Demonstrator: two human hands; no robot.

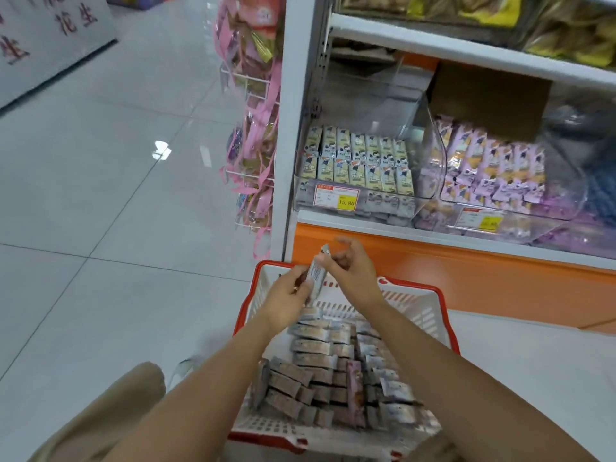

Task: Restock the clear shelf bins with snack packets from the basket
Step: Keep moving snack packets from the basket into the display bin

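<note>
A small grey-and-white foil snack packet (pixel 316 274) stands nearly upright in the air just above the far end of a white lattice plastic basket with a red rim (pixel 423 311). Both hands have it. The left hand (pixel 289 296) has its fingers curled and pinches the packet's lower end. The right hand (pixel 354 271) pinches the upper part between thumb and bent fingers, with one finger lifted clear above.

The basket sits on the pale tiled floor (pixel 100 195) and holds rows of grey-brown snack packets (pixel 313 368) lying overlapped, with a single pink packet (pixel 354 385) among them.

Beyond the hands, on a white shelf with an orange front panel (pixel 466 271), stand two clear plastic bins side by side. The left clear bin (pixel 431 168) holds two tidy rows of pale yellow packets (pixel 360 161) and carries a white-and-yellow price tag (pixel 336 198). The right clear bin (pixel 566 198) holds lilac packets (pixel 493 168).
</note>
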